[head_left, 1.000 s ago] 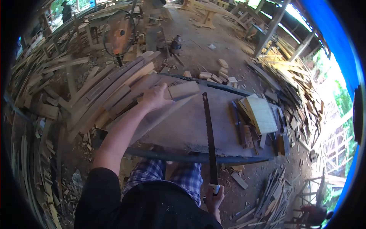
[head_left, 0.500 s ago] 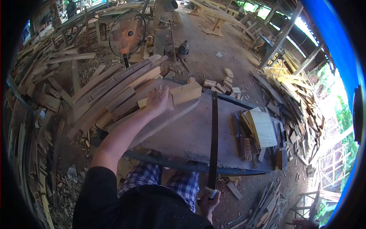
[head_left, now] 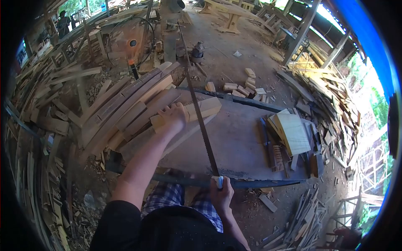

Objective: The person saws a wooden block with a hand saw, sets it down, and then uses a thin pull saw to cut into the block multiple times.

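Note:
My right hand (head_left: pixel 222 195) is closed around the handle of a handsaw (head_left: pixel 200 121). The long toothed blade points away from me and crosses over a squared wooden block (head_left: pixel 209 107) near its right end. My left hand (head_left: pixel 175 117) grips the same block left of the blade, fingers bent over its top. Beneath the block a wide plank (head_left: pixel 184 139) lies slanted on the worktable (head_left: pixel 238 140). Several long wooden beams (head_left: pixel 134 94) are stacked just beyond my left hand.
Wood offcuts (head_left: pixel 293 131) and tools sit at the table's right end. Small blocks (head_left: pixel 243 90) lie beyond the far edge. Scrap piles (head_left: pixel 331 100) flank both sides. A hooped orange object (head_left: pixel 133 46) stands ahead, and a person (head_left: pixel 63 23) is far left.
My right hand has risen and come forward with the saw. The blade has swung left from bare tabletop to across the block. My left hand stays on the block.

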Demonstrator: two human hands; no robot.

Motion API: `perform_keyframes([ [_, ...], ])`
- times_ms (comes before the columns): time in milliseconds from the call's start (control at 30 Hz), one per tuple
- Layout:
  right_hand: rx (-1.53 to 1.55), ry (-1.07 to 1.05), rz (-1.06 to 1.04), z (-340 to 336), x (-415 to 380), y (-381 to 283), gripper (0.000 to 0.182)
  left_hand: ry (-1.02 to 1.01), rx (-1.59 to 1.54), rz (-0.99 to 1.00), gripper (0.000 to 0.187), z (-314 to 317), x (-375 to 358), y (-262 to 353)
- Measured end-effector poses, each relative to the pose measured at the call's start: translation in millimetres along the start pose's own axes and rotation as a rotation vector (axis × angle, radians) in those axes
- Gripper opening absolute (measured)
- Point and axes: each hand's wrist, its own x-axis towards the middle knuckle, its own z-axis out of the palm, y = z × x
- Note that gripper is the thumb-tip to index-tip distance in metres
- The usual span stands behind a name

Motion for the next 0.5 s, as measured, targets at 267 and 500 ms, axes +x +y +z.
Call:
perform_keyframes([
  [267,-0.041,-0.039,-0.127,10.6,22.1,-2.2,0.019,0.05,-0.002,0.032,0.047,22.8,6.5,-7.5],
  [500,-0.058,-0.058,-0.133,7.1,23.0,-9.6,0.02,0.132,0.022,0.093,0.051,44.1,17.5,-17.6],
])
